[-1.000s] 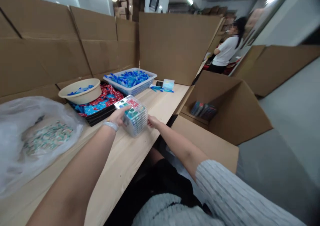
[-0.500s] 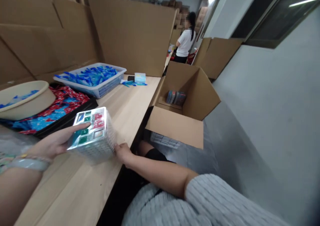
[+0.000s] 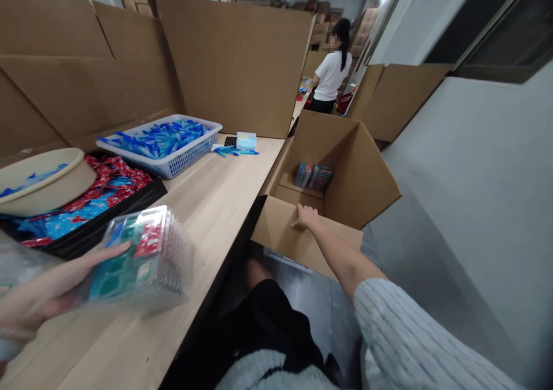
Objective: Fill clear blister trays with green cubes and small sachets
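Observation:
My left hand point(image 3: 56, 286) grips a stack of clear plastic packs point(image 3: 142, 257) with green, red and blue contents, tilted over the table's front part. Its thumb lies across the top pack, while the other fingers are mostly hidden beneath. Out to the right, my right hand point(image 3: 307, 217) has its fingers hooked over the near flap of an open cardboard box point(image 3: 365, 165). Inside that box, similar packs point(image 3: 313, 177) stand in rows at the far end.
On the wooden table point(image 3: 216, 200) are a white basket point(image 3: 181, 162) of blue pens, a cream basin point(image 3: 52, 188) and a black tray point(image 3: 142, 203) of red and blue packets. Cardboard panels point(image 3: 237, 61) border the table. A person in white point(image 3: 330, 73) stands farther back.
My right hand has left the stack of packs and moved right onto the box flap. The stack, still in my left hand, has shifted slightly left and down.

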The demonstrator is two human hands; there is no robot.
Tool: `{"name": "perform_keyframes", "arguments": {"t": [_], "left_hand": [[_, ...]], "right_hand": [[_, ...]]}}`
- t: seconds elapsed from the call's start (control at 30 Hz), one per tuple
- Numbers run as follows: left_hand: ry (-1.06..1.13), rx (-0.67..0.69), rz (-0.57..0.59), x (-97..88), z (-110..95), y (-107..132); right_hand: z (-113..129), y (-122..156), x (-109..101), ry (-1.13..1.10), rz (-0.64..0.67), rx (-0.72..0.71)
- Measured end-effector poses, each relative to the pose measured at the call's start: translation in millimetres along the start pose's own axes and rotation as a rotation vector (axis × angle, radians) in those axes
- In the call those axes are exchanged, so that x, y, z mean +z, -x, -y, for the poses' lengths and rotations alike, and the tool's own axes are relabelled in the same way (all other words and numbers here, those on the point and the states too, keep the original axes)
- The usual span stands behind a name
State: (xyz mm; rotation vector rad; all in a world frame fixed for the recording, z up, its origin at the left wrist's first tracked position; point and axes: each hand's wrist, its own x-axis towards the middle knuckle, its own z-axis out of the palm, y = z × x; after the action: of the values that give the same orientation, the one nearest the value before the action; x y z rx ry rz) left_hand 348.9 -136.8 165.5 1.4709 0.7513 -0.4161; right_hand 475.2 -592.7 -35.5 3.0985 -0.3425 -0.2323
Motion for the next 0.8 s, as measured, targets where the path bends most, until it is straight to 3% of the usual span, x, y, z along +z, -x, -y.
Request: {"name": "perform_keyframes", "arguments": {"t": [0.1, 0.27, 0.43, 0.53, 0.6, 0.67, 0.73, 0.8], "left_hand": [[0.053, -0.269, 0.123, -11.1, 4.1, -15.1], [0.087, -0.207, 0.128, -16.6, 7.0, -26.8], [0.105, -0.302, 0.079, -10.6, 6.8, -30.0], [0.134, -0.217, 0.186, -9.3, 7.7, -35.5], [0.146, -0.175, 0.277, -9.8, 9.9, -40.8], [0.163, -0.146, 0.338, -8.0, 12.9, -45.1], [0.186, -0.09, 0.386, -0.3, 15.8, -47.5], [0.187, -0.057, 0.426, 14.5, 17.3, -48.7]], "right_hand": [[-10.2, -13.0, 11.1, 0.016, -0.03, -0.051], [-17.1, -9.1, 22.2, 0.052, -0.109, -0.104], [-27.7, -4.6, 18.7, 0.061, -0.103, -0.152], [-21.8, 3.1, 7.4, 0.051, -0.12, -0.165], [-0.1, 23.6, 1.2, -0.047, -0.218, -0.181], [37.9, 61.2, -0.1, -0.308, -0.268, -0.231], [86.8, 108.3, 3.9, -0.725, -0.07, -0.333], [135.6, 149.6, 9.7, -1.163, 0.288, -0.306]]}}
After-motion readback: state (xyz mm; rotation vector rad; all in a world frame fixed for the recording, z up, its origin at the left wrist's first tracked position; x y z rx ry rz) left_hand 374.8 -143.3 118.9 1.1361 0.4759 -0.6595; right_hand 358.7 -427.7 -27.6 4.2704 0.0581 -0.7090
